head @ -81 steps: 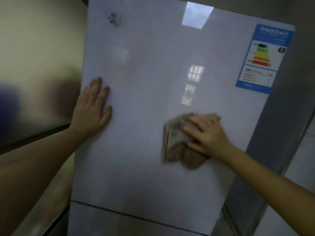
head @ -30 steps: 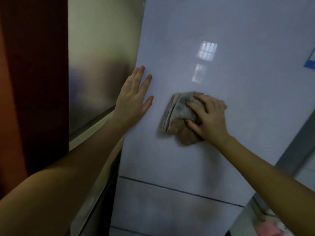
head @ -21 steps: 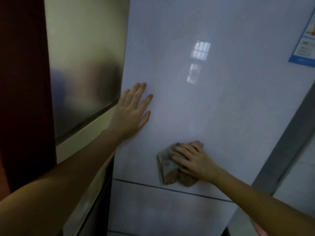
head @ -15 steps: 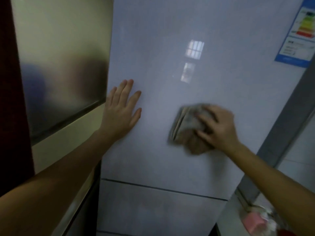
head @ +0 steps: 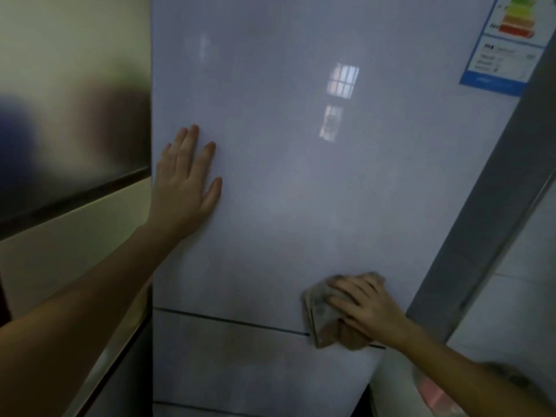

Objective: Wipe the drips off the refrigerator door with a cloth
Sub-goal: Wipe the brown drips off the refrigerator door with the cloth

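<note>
The glossy white refrigerator door (head: 285,182) fills the middle of the view. My left hand (head: 185,182) lies flat on its left edge, fingers spread and pointing up, holding nothing. My right hand (head: 367,308) presses a folded grey-brown cloth (head: 322,320) against the door's lower right corner, right at the dark seam (head: 228,322) above the lower door. The cloth's bottom hangs over that seam. I cannot make out any drips on the shiny surface.
A blue energy label (head: 508,46) sits at the door's upper right. A steel panel and cream wall (head: 72,115) adjoin on the left. The grey refrigerator side (head: 481,224) and white tiles (head: 517,290) lie right; something pink (head: 436,395) is low down.
My right hand has slid the cloth down and to the right, from mid-door to the bottom corner by the seam. My left hand has stayed flat on the door's left edge.
</note>
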A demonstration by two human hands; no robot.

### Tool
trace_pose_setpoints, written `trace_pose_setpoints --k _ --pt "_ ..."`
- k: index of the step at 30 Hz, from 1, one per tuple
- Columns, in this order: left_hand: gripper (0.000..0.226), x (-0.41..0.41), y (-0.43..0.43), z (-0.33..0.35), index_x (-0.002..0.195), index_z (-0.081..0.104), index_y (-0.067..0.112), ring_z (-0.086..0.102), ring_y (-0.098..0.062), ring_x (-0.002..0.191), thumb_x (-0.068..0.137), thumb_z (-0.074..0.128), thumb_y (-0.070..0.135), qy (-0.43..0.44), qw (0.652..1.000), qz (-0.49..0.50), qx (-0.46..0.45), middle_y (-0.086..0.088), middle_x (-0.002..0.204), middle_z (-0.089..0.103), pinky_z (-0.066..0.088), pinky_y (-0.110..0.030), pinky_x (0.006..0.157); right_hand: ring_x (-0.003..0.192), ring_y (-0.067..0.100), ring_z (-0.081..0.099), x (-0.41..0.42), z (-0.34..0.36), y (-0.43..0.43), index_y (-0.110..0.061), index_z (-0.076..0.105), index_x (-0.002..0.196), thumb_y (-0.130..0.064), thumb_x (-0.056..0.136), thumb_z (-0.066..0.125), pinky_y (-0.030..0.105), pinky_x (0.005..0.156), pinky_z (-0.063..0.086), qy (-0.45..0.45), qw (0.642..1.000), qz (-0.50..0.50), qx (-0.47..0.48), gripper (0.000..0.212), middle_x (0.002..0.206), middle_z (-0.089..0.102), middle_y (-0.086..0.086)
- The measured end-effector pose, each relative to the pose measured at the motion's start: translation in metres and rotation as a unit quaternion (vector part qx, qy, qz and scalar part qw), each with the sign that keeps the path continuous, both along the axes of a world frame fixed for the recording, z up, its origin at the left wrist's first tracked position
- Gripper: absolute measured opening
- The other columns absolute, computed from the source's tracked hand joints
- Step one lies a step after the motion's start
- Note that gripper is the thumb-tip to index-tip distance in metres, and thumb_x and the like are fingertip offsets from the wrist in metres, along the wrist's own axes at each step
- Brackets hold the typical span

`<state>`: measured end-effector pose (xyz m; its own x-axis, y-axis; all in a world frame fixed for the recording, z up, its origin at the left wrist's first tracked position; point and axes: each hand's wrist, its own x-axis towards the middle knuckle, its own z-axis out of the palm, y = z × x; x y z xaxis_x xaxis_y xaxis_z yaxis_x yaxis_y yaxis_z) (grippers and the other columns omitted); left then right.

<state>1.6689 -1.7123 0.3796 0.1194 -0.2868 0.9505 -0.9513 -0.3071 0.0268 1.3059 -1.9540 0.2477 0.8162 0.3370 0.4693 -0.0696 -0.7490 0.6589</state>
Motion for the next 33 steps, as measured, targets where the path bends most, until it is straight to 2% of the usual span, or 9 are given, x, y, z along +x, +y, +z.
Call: trace_pose_setpoints --k 4,8,12,17,22,24,28,31,33 --pt "0.060 0.000 -0.004 -0.002 0.150 0.038 0.007 0.021 -0.039 0.151 0.100 0.047 0.038 -0.006 1.000 0.019 -0.004 -0.021 0.163 0.024 0.018 -0.049 0.123 0.117 0.033 0.054 -0.025 0.046 -0.018 -0.020 0.057 0.132 -0.043 0.103 0.050 0.046 0.094 0.040 -0.067 0.998 -0.003 0.007 0.038 0.132 0.063 0.019" --pt "0.060 -0.003 -0.009 -0.003 0.149 0.038 0.006 0.022 -0.039 0.151 0.100 0.045 0.039 0.008 0.999 0.027 -0.019 -0.022 0.163 0.024 0.018 -0.051 0.124 0.117 0.040 0.058 -0.038 0.142 -0.030 -0.018 0.061 0.133 -0.041 0.093 0.067 0.051 0.095 0.044 -0.183 0.982 -0.023 0.034 0.047 0.136 0.057 0.018" --pt "0.060 -0.008 -0.011 -0.004 0.150 0.036 0.006 0.020 -0.038 0.152 0.100 0.043 0.039 0.024 0.999 0.035 -0.020 -0.021 0.164 0.022 0.016 -0.050 0.125 0.117 0.040 0.057 -0.034 0.198 -0.030 -0.012 0.067 0.126 -0.044 0.092 0.070 0.049 0.095 0.041 -0.255 0.965 -0.027 0.051 0.047 0.134 0.059 0.020" --pt "0.062 -0.010 -0.012 -0.005 0.151 0.034 0.007 0.019 -0.039 0.152 0.100 0.043 0.039 0.030 0.999 0.042 -0.015 -0.022 0.164 0.020 0.015 -0.049 0.124 0.119 0.040 0.055 -0.033 0.140 -0.032 -0.017 0.061 0.133 -0.044 0.095 0.065 0.050 0.096 0.041 -0.219 0.974 -0.020 0.052 0.047 0.137 0.055 0.018" --pt "0.064 -0.005 -0.009 -0.006 0.154 0.031 0.010 0.017 -0.038 0.153 0.100 0.043 0.042 0.022 0.999 0.046 0.002 -0.020 0.165 0.018 0.015 -0.047 0.124 0.117 0.033 0.053 -0.032 0.032 -0.030 -0.021 0.057 0.132 -0.042 0.103 0.049 0.045 0.094 0.038 -0.051 0.998 0.026 0.012 0.036 0.138 0.051 0.014" --pt "0.063 -0.002 -0.006 -0.006 0.154 0.031 0.011 0.019 -0.038 0.153 0.101 0.043 0.043 0.006 0.999 0.048 0.007 -0.020 0.165 0.020 0.018 -0.048 0.124 0.119 0.030 0.053 -0.031 0.007 -0.027 -0.022 0.059 0.131 -0.039 0.101 0.054 0.044 0.094 0.038 -0.018 0.999 0.026 0.007 0.035 0.139 0.052 0.011" --pt "0.060 0.006 0.002 -0.003 0.153 0.035 0.011 0.025 -0.039 0.151 0.102 0.044 0.043 -0.035 0.998 0.049 0.013 -0.022 0.163 0.024 0.025 -0.046 0.120 0.119 0.028 0.053 -0.009 0.000 -0.016 -0.021 0.064 0.127 -0.036 0.095 0.063 0.043 0.093 0.039 -0.016 0.999 0.037 0.002 0.035 0.139 0.052 0.010" --pt "0.059 0.012 0.004 -0.003 0.151 0.039 0.009 0.029 -0.039 0.149 0.103 0.045 0.043 -0.064 0.996 0.053 0.010 -0.024 0.160 0.029 0.029 -0.045 0.118 0.117 0.029 0.054 0.026 -0.003 0.002 -0.020 0.073 0.119 -0.035 0.096 0.063 0.042 0.091 0.039 -0.028 0.998 0.052 -0.001 0.030 0.133 0.061 0.012" --pt "0.059 0.017 0.004 -0.004 0.152 0.039 0.010 0.030 -0.038 0.149 0.103 0.046 0.043 -0.074 0.996 0.057 0.011 -0.023 0.160 0.030 0.030 -0.045 0.117 0.116 0.029 0.055 0.058 -0.006 0.020 -0.020 0.070 0.121 -0.034 0.095 0.065 0.042 0.091 0.040 -0.035 0.998 0.061 0.006 0.030 0.129 0.067 0.013"
